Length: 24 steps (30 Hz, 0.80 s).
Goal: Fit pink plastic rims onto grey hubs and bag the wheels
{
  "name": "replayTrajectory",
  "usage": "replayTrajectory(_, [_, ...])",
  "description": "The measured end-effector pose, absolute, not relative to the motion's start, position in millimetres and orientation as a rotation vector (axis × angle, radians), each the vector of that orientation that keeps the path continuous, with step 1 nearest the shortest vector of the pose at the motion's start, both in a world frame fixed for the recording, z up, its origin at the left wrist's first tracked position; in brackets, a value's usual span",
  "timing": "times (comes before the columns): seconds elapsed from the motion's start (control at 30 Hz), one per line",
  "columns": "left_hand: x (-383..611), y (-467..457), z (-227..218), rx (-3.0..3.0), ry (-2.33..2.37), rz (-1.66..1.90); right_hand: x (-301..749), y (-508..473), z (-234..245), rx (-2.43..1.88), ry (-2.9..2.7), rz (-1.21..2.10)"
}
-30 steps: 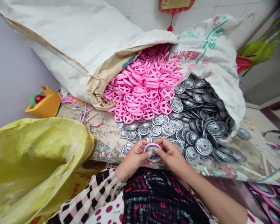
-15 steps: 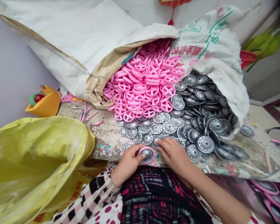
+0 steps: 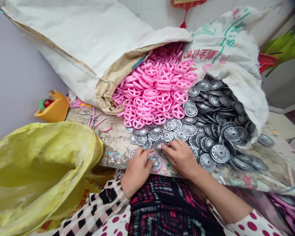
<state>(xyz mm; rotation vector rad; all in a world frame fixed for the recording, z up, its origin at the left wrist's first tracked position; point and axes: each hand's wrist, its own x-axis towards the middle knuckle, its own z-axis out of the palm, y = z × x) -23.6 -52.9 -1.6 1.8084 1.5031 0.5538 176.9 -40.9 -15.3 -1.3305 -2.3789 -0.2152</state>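
Observation:
My left hand [image 3: 137, 169] presses on a pink-rimmed silver wheel disc [image 3: 155, 161] at the table's front edge, fingers curled round its left side. My right hand [image 3: 180, 156] lies beside it, fingers bent over silver hubcap discs [image 3: 162, 144] in the loose silver pile [image 3: 211, 131]. A heap of pink spoked rings [image 3: 157, 88] spills from an open sack behind. Another pink-rimmed disc [image 3: 132, 152] lies just left of my left hand, partly covered.
A large white sack [image 3: 88, 42] lies at the back, a second printed sack [image 3: 231, 49] covers the silver discs on the right. A yellow plastic bag [image 3: 39, 170] gapes at the left. A yellow tray [image 3: 52, 109] stands far left. Pink scraps [image 3: 95, 119] litter the worn tabletop [image 3: 115, 141].
Both hands held the pink-rimmed disc together a second ago. The right hand let go and reached forward onto the silver discs. The left hand lowered the assembled disc onto the table edge.

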Motion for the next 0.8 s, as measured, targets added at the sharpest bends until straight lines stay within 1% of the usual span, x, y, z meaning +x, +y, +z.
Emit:
replayTrajectory(0.07, [-19.3, -49.2, 0.3, 1.536, 1.453, 0.638, 181.1, -46.3, -10.4, -1.302, -2.316, -0.143])
replayTrajectory(0.17, [-11.4, -40.7, 4.0, 0.959, 1.264, 0.600, 181.4, -56.2, -4.2, -1.211, -2.255, 0.007])
replayTrajectory(0.23, [-8.2, -35.2, 6.3, 0.737, 1.157, 0.603, 177.4, -61.6, -2.5, -1.175, -2.169, 0.211])
replayTrajectory(0.3, [-7.5, -31.1, 8.8, 0.703, 1.124, 0.659, 171.3, -64.0, -2.4, -1.212, -1.940, 0.547])
replayTrajectory(0.4, [-8.1, -27.8, 14.0, 0.836, 1.118, 0.670, 162.2, -61.6, -3.4, -1.257, -1.376, 1.107])
replayTrajectory(0.47, [-8.6, -24.2, 18.0, 0.949, 1.092, 0.611, 159.1, -57.4, -3.3, -1.239, -1.049, 1.325])
replayTrajectory(0.53, [-10.2, -15.5, 21.4, 1.086, 1.102, 0.596, 159.3, -53.9, -2.1, -1.227, -0.859, 1.391])
replayTrajectory(0.6, [-14.4, -0.1, 23.2, 1.307, 1.216, 0.708, 161.6, -53.1, -0.7, -1.235, -0.786, 1.371])
replayTrajectory(0.7, [-25.8, 31.3, 23.6, 1.725, 1.513, 0.954, 164.1, -58.1, -2.5, -1.248, -0.816, 1.360])
replayTrajectory(0.8, [-37.0, 59.8, 24.0, 2.064, 1.770, 0.935, 161.8, -66.3, -12.1, -1.233, -0.858, 1.410])
